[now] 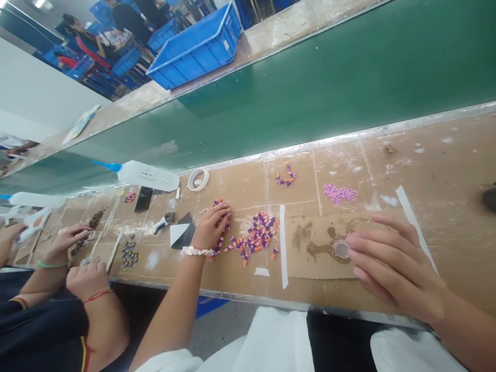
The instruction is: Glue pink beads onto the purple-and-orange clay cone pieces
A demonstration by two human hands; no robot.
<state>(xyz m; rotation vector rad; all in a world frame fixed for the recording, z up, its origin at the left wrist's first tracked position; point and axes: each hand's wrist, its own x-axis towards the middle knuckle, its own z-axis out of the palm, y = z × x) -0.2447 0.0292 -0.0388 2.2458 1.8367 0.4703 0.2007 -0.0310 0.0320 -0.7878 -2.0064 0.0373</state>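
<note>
— Factory line: green conveyor belt [310, 88] runs behind a brown cardboard-covered counter [445, 170]; blue plastic crate [197, 46] on the far side. Left side?

— Left hand [211, 227]: fingers bent down onto the left edge of a scattered heap of small purple-and-orange pieces [260, 232]. Pinching or only resting: cannot tell.

— Right side?

— Right hand [391, 263]: fingers stretched out side by side, flat and low over the counter. Fingertips touch a small round clear cap with a pinkish middle [341, 249]. It sits on a dark stain, right of a white tape strip [282, 243]. Nothing gripped.

— Other items?

— Small heap of pink beads [340, 194] lies beyond the cap. White tape roll [198, 179] and white squeeze bottle with blue nozzle [147, 175] lie at the belt edge. Another person's hands [73, 237] are at far left on the same counter.
</note>
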